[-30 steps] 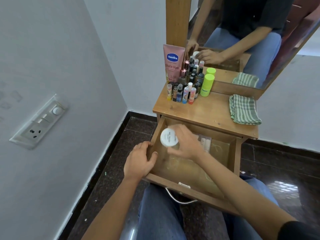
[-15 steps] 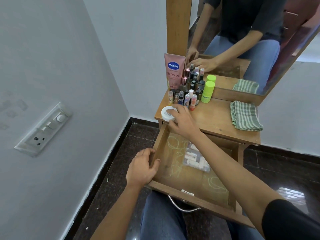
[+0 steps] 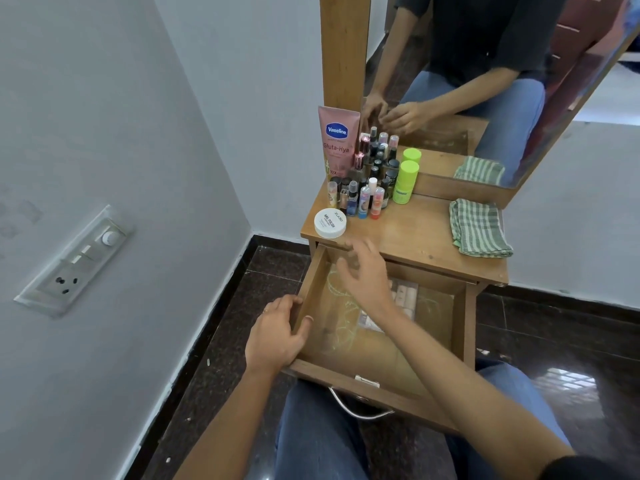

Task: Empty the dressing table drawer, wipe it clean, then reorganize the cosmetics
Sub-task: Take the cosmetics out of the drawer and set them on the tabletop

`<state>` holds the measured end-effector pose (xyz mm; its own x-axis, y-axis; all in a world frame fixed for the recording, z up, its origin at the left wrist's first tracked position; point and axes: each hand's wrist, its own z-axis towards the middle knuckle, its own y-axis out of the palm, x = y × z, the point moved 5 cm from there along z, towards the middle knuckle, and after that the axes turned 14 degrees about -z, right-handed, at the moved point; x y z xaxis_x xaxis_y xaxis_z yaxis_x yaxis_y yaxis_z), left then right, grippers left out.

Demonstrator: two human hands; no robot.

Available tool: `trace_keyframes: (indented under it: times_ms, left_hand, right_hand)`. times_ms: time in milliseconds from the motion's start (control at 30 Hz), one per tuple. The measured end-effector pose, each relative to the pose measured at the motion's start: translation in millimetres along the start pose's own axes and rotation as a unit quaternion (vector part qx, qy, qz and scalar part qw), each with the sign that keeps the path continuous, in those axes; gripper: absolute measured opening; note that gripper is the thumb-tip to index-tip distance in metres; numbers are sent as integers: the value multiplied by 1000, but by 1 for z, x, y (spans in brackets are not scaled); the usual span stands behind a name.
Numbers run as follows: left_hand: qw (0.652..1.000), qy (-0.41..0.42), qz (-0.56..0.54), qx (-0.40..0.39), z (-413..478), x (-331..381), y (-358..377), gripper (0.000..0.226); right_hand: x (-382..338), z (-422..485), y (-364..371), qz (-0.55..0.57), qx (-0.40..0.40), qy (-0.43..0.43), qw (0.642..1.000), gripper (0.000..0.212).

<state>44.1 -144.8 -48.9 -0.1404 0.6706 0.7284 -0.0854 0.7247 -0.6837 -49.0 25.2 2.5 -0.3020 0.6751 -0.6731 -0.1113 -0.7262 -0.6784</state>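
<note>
The left wall of the open wooden drawer point(image 3: 346, 374) is gripped by the left hand point(image 3: 277, 337), thumb inside. The right hand point(image 3: 365, 277) is held above the drawer's far end, fingers spread, nothing grasped. A clear packet point(image 3: 405, 296) is seen on the drawer floor beneath it. On the wooden desk point(image 3: 415, 233), a round white jar point(image 3: 330, 223) is set near the front left corner, before a cluster of small cosmetic bottles point(image 3: 367, 194).

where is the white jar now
The white jar sits at the front left corner of the table, in front of the small bottles, above the open drawer.
</note>
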Motion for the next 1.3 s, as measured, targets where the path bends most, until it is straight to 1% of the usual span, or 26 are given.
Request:
trace_keyframes:
  times_ms: [33,100,133,200,267,367,467,533,600,667,733,767,933,1067,1200,1300]
  left_hand:
    - [1000,1,0,1,0,1,0,37]
    - [1000,0,-2,5,0,2,-1,37]
    - [1000,-1,-2,5,0,2,-2,37]
    - [1000,-4,-2,5,-1,3,-2,37]
    - [1000,-6,-1,5,-2,3,-3,37]
    - [1000,-5,1,3,-2,4,-2,37]
    - [1000,-6,3,1,-3,4,-2,38]
    - [1000,-5,2,2,-3,4,-1,38]
    - [1000,-4,2,1,-3,4,-1,38]
    - [1000,-5,3,1,-3,4,-1,37]
    - [1000,-7,2,3,-3,5,-2,37]
    - [1000,-7,2,2,-3,4,-2,38]
    - [1000,-4,-2,-2,-2,2,-1,39]
    - [1000,0,-2,4,-2,4,0,38]
    - [1000,-1,1,2,-2,4,0,38]
    - [1000,-1,1,2,-3,5,-1,38]
  right_hand:
    - [5,-16,-2,50,-20,63,997,24]
    - [23,-45,-4,126,-42,195,972,15]
    - [33,-60,-5,166,-46,263,949,12]
    - [51,-86,-7,237,-48,385,891,11]
    - [59,-104,-10,310,-40,468,827,14]
    - [62,-119,-14,416,4,551,724,13]
    - [67,-124,-9,483,46,598,638,31]
    - [68,-125,-3,513,61,613,598,38]
    - [67,-124,-1,530,74,624,570,41]
    - [67,-122,0,541,90,629,551,44]
    - [66,-119,0,546,94,634,540,46]
    - [66,-117,0,545,91,636,539,44]
    - [72,-114,-1,525,65,656,538,21]
    - [75,-111,1,526,54,666,526,21]
    - [71,-108,2,515,43,666,538,17]
    - [70,-102,0,497,27,665,556,18]
